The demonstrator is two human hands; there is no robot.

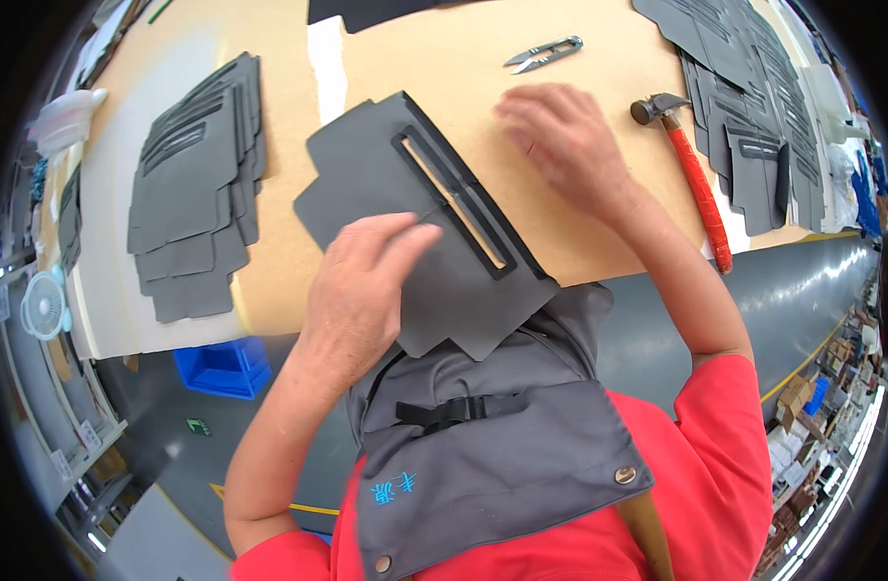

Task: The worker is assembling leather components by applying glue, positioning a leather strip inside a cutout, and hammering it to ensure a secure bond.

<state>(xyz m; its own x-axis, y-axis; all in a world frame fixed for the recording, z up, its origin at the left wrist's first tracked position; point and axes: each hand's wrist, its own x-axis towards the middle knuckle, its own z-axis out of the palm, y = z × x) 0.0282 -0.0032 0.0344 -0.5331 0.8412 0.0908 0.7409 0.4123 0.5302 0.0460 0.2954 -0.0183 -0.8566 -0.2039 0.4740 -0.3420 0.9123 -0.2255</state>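
A dark grey cut panel (362,189) with notched corners lies tilted at the table's near edge, its lower end over my apron. A long black-framed slot (454,198) runs through it, and the tan table top shows through. My left hand (362,281) is over the panel's left part, finger and thumb apart beside the slot; whether the fingertips touch it I cannot tell. Apart from the panel on its right, my right hand (565,150) is raised above the table, slightly blurred, fingers loosely extended, with nothing visible in it.
Grey thread snips (546,54) lie beyond my right hand. A hammer (691,174) with a red handle lies to the right. Stacked grey panels stand at left (192,184) and right (754,116). Below the table's left edge is a blue bin (223,368).
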